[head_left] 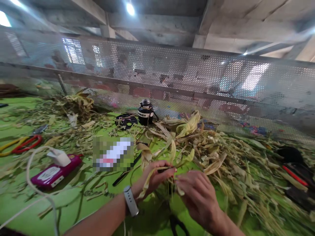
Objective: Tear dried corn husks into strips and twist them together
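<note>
My left hand (157,175), with a pale band on its wrist, pinches a dried leafy stem (147,183) whose long yellowish leaf hangs down past the fingers. Close beside it on the right, my right hand (200,196) has its fingers curled and pressed together at the same stem. A small pale leaf piece (180,190) shows under the right fingertips. Below the hands lies a black handle loop (178,225), partly cut off by the frame's bottom edge. Just beyond them spreads a pile of dried leaves (189,127).
On the green tabletop (98,209) stand a black bottle (145,113) and a purple power strip (56,170) with a white cable. Red- and yellow-handled scissors (27,144) lie left. More dried stalks (261,177) cover the right. A perforated metal screen (172,72) closes the back.
</note>
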The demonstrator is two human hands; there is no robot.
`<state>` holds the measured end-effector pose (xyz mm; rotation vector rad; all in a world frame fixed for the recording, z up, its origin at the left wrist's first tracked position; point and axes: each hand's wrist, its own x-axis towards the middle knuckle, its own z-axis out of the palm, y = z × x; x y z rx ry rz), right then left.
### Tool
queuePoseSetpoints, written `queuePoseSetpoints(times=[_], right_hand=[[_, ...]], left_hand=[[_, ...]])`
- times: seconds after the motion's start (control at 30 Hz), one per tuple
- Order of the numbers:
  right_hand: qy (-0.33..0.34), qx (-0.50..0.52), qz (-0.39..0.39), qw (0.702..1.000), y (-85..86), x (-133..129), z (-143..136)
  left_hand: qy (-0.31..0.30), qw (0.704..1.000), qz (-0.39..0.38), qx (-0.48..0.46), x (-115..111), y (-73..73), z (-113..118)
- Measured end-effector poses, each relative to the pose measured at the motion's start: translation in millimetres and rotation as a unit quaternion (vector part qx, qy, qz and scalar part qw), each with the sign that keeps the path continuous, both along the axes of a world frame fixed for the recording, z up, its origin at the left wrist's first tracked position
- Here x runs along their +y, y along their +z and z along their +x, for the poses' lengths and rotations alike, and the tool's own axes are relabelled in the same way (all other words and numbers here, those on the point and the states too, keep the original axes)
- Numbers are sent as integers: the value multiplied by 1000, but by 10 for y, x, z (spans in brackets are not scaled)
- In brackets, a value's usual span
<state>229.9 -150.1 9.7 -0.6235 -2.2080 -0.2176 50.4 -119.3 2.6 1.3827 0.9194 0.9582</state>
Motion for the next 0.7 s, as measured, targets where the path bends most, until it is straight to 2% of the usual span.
queuePoseSetpoints(times=[0.1,0.23,0.33,0.5,0.6,0.7], right_hand=[[-104,63,-24,992,-27,71,47],[-196,78,-86,974,-88,127,25],[-208,86,-117,967,-110,120,-7],[-195,136,-192,952,-118,88,-31],[-188,161,-221,943,-152,79,-38],[-183,183,-246,934,-185,86,-38]], left_hand=[[-63,998,-1,-27,-21,-44,12],[-50,995,-43,-73,-52,-87,49],[-45,993,-64,-83,-65,-82,51],[13,991,-60,-116,-85,-90,39],[-7,988,-88,-127,-95,-120,46],[1,993,-60,-101,-72,-146,44]])
